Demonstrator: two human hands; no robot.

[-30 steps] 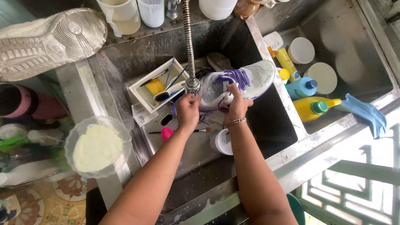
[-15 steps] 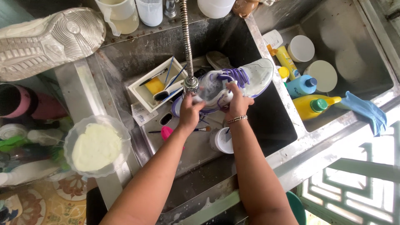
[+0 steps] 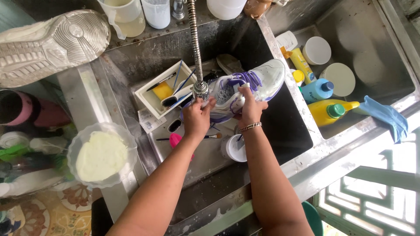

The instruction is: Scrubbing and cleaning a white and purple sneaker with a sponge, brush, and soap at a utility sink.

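Observation:
A white sneaker with purple laces [image 3: 258,83] is held over the steel sink [image 3: 288,126], under the head of a flexible metal tap hose [image 3: 200,87]. My left hand [image 3: 197,116] grips the heel end of the sneaker, right below the tap head. My right hand [image 3: 250,106], with a beaded bracelet on the wrist, holds the sneaker's middle near the laces. Suds show inside the shoe opening.
A white box of brushes [image 3: 164,89] sits left of the shoe. A pink brush [image 3: 176,140] and a small white tub [image 3: 234,148] lie below my hands. Detergent bottles [image 3: 330,111], lids and a blue cloth [image 3: 387,116] fill the right basin. Another sneaker [image 3: 48,43] lies sole-up at left, above a bowl of cream [image 3: 103,155].
Both hands shifted slightly on the sneaker: the left moved closer to the heel under the tap head, and the shoe turned a little.

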